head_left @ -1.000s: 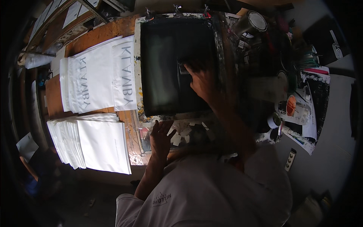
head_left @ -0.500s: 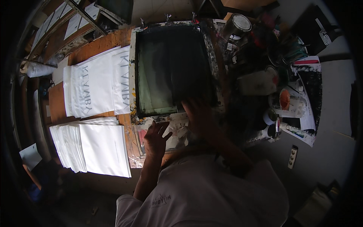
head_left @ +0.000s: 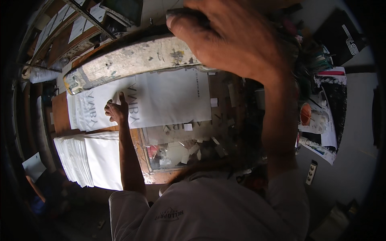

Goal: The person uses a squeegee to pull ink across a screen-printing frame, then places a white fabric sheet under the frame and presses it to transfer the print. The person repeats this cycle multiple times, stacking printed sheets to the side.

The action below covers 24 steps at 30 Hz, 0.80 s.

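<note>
The right hand [head_left: 237, 44] holds a stained frame [head_left: 136, 56] above white sheets [head_left: 173, 98].

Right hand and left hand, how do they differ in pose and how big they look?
The right hand holds the raised, paint-spotted frame; the left hand has its fingers spread at the white sheets, contact unclear. The right hand looks far larger, being nearer the camera, than the left hand. Both are bare.

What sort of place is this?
Probably a printing workshop: the right hand holds up a paint-spotted frame, white sheets carry big letters, and a stack of similar sheets lies nearby.
</note>
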Each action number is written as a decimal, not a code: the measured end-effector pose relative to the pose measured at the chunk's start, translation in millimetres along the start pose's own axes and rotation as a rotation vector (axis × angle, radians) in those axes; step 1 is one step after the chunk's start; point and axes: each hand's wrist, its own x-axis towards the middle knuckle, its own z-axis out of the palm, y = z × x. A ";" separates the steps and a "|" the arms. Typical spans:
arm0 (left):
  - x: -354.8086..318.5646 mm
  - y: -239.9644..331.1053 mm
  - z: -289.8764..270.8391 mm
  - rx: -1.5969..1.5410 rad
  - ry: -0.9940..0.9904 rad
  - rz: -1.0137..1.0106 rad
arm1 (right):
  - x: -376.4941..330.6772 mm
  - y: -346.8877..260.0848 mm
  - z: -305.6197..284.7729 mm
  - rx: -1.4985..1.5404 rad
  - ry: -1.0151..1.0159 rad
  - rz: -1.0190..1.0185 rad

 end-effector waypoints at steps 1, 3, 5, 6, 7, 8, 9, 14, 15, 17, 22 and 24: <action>-2.3 0.8 8.3 0.018 0.003 0.080 | 14.0 -11.5 -19.7 -0.035 -0.169 0.138; -5.3 16.4 13.0 0.004 -0.058 0.251 | 35.7 -32.2 -51.7 -0.075 -0.401 0.328; 3.3 -1.6 22.1 -0.359 -0.062 0.590 | 48.6 -30.8 -56.1 -0.060 -0.451 0.296; -4.1 12.8 6.5 -0.481 -0.079 0.596 | 51.2 -26.6 -50.5 -0.098 -0.378 0.248; -13.3 21.0 -14.7 -0.603 -0.095 0.599 | 54.6 -22.6 -44.2 -0.140 -0.303 0.198; -20.1 27.2 -43.0 -0.720 -0.113 0.597 | 57.4 -18.3 -39.0 -0.182 -0.226 0.151; -16.6 21.6 -62.7 -0.730 -0.151 0.491 | 65.7 -14.8 -37.7 -0.128 -0.234 0.147; 5.0 -3.2 -64.4 -0.642 -0.252 0.538 | 74.6 -16.1 -53.4 -0.063 -0.178 0.231; 6.0 -6.8 -61.3 -0.640 -0.241 0.541 | 76.1 -14.9 -53.2 -0.064 -0.162 0.231; 4.2 -11.2 -58.0 -0.723 -0.287 0.492 | 75.9 -10.5 -53.0 -0.074 -0.125 0.221; -34.4 -28.7 -83.9 -0.858 -0.267 0.442 | 78.1 -2.4 -44.1 -0.060 -0.145 0.140; -48.8 -34.7 -81.7 -0.832 -0.239 0.541 | 74.7 4.1 -49.4 -0.040 -0.132 0.122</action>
